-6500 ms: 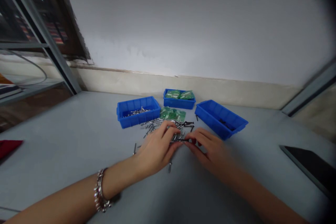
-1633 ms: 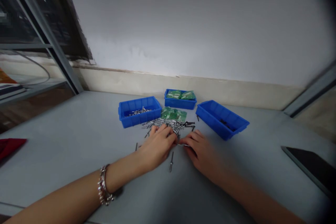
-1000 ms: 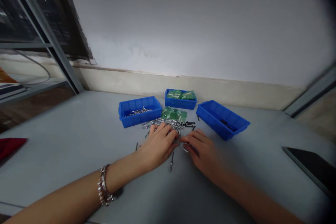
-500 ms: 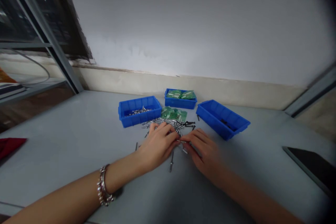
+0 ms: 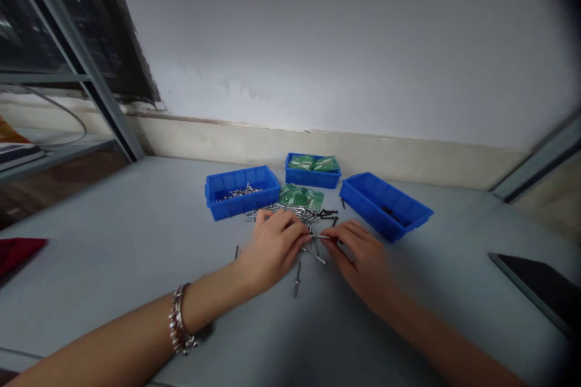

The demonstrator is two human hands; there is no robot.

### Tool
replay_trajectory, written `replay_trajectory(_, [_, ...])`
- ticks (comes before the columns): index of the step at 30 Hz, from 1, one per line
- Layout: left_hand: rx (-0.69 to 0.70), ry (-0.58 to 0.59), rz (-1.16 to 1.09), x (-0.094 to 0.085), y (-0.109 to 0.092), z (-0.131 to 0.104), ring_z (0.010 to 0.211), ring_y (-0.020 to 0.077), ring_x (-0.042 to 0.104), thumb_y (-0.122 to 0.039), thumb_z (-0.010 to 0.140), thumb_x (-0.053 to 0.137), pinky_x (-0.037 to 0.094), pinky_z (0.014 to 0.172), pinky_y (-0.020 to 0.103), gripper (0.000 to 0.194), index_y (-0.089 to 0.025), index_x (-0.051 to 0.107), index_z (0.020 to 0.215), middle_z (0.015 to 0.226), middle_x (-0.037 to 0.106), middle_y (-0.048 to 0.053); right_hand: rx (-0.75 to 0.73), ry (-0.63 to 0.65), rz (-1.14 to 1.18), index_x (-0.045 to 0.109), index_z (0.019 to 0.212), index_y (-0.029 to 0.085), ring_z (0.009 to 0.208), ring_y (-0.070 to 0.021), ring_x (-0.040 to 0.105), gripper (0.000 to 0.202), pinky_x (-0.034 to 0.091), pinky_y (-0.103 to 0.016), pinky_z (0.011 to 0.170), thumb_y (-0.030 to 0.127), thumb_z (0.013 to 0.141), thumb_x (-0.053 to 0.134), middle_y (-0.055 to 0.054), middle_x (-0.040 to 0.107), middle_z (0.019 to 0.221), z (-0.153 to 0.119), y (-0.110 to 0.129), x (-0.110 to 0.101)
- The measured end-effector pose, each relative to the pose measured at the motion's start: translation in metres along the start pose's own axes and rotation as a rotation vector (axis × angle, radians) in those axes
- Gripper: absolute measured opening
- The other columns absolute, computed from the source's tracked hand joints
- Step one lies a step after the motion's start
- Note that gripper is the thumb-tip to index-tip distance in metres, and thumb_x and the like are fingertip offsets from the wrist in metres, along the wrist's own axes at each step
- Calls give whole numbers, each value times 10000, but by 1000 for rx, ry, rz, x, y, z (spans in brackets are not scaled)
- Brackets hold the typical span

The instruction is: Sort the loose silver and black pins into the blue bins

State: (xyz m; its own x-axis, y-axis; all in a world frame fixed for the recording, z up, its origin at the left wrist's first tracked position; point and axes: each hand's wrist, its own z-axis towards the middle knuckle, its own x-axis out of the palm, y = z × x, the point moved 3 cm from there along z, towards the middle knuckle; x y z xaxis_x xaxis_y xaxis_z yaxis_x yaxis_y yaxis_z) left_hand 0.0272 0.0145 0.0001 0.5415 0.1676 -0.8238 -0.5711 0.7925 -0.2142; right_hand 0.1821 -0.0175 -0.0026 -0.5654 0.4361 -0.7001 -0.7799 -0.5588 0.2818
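A thin silver metal pin point(image 5: 319, 236) spans the gap between my hands, its exact kind too small to make out. The fingertips of my left hand point(image 5: 275, 248) pinch its left end, while my right hand point(image 5: 359, 254) grips the other end between thumb and fingers. Beneath and behind them lies a loose pile of silver metal pins point(image 5: 305, 214), partly covered by my left hand. Closer to me, a single pin point(image 5: 297, 281) with a thicker lower end rests on the table. Several dark pins point(image 5: 327, 213) lie at the pile's right side.
Beyond the pile sits a green packet point(image 5: 300, 196). A left blue bin point(image 5: 242, 202) contains small silver parts, a back blue bin point(image 5: 313, 179) green packets, a right blue bin point(image 5: 381, 208) dark parts. A dark flat device point(image 5: 540, 287) lies right, red cloth point(image 5: 20, 254) left.
My right hand has shifted slightly right and up, and more of the pin shows between my hands. Pins on the table below are less covered. The bins have stayed put.
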Motion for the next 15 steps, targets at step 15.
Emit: replay_trajectory(15, [-3, -2, -17, -2, -1, 1, 815, 169, 495, -191, 909, 371, 288, 710, 323, 172, -172, 542, 907, 882, 562, 33, 26, 25, 28, 548, 821, 199, 727, -184, 533, 171, 445, -341, 673, 255, 899, 407, -32, 570, 732, -1, 3, -1])
